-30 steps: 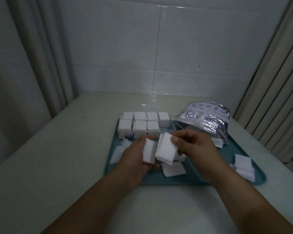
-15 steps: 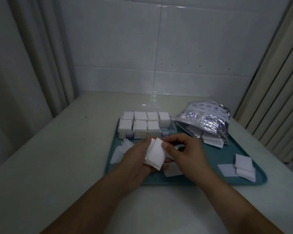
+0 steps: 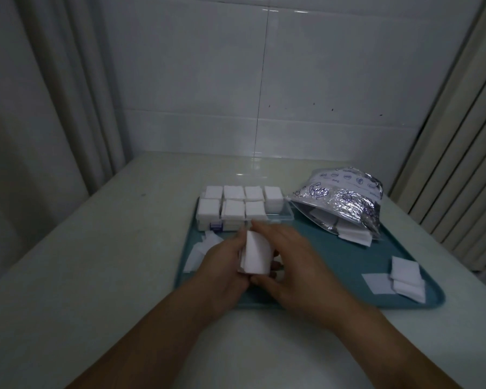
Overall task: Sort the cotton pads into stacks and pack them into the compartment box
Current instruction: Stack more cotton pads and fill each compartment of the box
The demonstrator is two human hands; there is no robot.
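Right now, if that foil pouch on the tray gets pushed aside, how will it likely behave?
The foil pouch looks crinkled and slumped, so it would probably buckle rather than slide stiffly. Its mouth gapes toward the tray, with cotton pads already poking out, so a push may spill more. It seems light for its bulk.

My right hand (image 3: 289,265) is motion-blurred, so I cannot make out its fingertips. It covers part of the white cotton pad stack (image 3: 254,258) and the teal plastic tray (image 3: 348,265) beneath. The silver foil pouch (image 3: 345,197) hides most of its pads. Both forearms run off the bottom edge.
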